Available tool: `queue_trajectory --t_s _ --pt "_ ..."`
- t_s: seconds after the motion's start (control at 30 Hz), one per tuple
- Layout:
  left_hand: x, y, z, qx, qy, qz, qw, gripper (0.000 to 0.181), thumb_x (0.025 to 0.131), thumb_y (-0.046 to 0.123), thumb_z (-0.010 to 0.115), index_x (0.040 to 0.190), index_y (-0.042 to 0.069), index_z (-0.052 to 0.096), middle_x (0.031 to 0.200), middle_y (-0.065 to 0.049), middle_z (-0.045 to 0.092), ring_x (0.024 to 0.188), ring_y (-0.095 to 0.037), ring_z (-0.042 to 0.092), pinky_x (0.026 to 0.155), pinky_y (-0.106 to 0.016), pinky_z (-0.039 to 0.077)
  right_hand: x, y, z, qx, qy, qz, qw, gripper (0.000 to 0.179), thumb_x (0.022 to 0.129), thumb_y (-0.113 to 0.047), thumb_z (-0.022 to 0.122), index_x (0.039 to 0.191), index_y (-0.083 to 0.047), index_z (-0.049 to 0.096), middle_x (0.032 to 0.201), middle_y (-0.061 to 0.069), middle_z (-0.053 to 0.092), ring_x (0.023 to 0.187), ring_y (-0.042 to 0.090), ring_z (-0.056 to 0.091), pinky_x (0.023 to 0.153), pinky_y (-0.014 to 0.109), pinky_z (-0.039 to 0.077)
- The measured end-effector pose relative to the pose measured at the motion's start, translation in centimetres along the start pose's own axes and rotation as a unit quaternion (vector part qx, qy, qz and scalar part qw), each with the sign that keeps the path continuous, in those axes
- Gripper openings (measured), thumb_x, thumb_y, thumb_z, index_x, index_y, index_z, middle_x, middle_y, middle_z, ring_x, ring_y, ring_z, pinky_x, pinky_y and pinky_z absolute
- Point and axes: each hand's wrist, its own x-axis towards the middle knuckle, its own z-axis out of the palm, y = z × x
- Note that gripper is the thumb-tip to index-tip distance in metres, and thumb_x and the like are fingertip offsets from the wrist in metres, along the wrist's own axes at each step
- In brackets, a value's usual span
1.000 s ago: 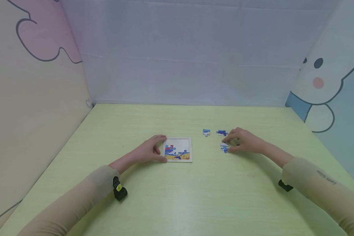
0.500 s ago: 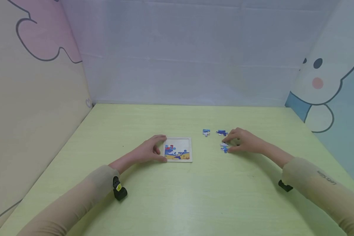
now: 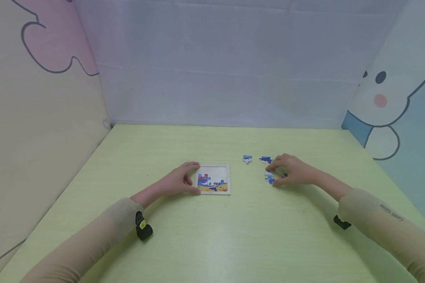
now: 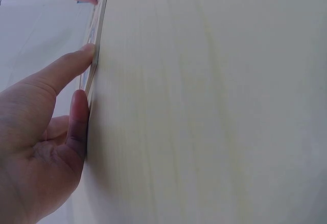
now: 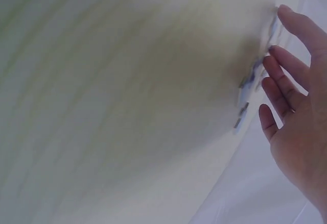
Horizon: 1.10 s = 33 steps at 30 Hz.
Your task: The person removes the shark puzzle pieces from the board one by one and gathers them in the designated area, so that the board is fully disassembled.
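My left hand (image 3: 180,179) holds a small white-rimmed puzzle frame (image 3: 229,180) by its left side, thumb at the near corner and forefinger at the far one. Joined pieces (image 3: 216,186) with a sandy and blue picture fill the frame's lower part; the upper part shows bare white backing. The left wrist view has the thumb (image 4: 76,63) against the frame's edge. To the right, my right hand (image 3: 293,169) pinches a blue and white puzzle piece (image 3: 269,177) on the table between thumb and forefinger. Another dark bit shows partly under that palm.
Two loose puzzle pieces lie beyond the right hand: a blue and white one (image 3: 247,159) and a darker blue one (image 3: 266,159). The pale yellow-green table (image 3: 212,236) meets a draped white cloth (image 3: 212,78) at the back. Printed panels stand at both sides.
The blue and white piece at my right fingertips has turned slightly, and the right thumb has shifted a little nearer. My left hand and the frame have stayed in place.
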Motion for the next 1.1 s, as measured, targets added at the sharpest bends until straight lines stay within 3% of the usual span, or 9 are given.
queue_trajectory --t_s 0.27,0.5,1.1 --pt "0.2 0.0 0.2 -0.004 0.000 -0.003 1.0000 0.091 0.077 0.028 0.086 0.152 0.010 0.038 0.160 -0.006 0.030 0.085 -0.012 0.056 0.077 -0.026 0.048 1.1 -1.3 -0.4 -0.001 -0.003 0.006 1.0000 0.046 0.080 -0.034 0.081 0.121 -0.015 0.070 0.111 0.003 0.067 0.105 0.025 0.054 0.087 0.043 0.039" --pt "0.3 0.1 0.1 -0.002 -0.002 -0.003 1.0000 0.091 0.077 0.029 0.085 0.152 0.010 0.037 0.160 -0.006 0.030 0.085 -0.012 0.056 0.077 -0.025 0.048 3.2 -3.2 -0.2 0.018 -0.002 -0.002 0.9998 0.048 0.084 -0.032 0.077 0.125 -0.011 0.067 0.116 0.007 0.067 0.109 0.029 0.057 0.092 0.050 0.044" --pt "0.2 0.3 0.1 -0.005 -0.005 0.003 1.0000 0.091 0.077 0.027 0.085 0.152 0.009 0.037 0.159 -0.007 0.032 0.085 -0.012 0.056 0.077 -0.025 0.049 9.3 -9.1 3.5 0.078 0.024 0.028 0.9963 0.051 0.086 -0.031 0.076 0.130 -0.009 0.064 0.118 0.007 0.067 0.111 0.024 0.058 0.097 0.044 0.046"
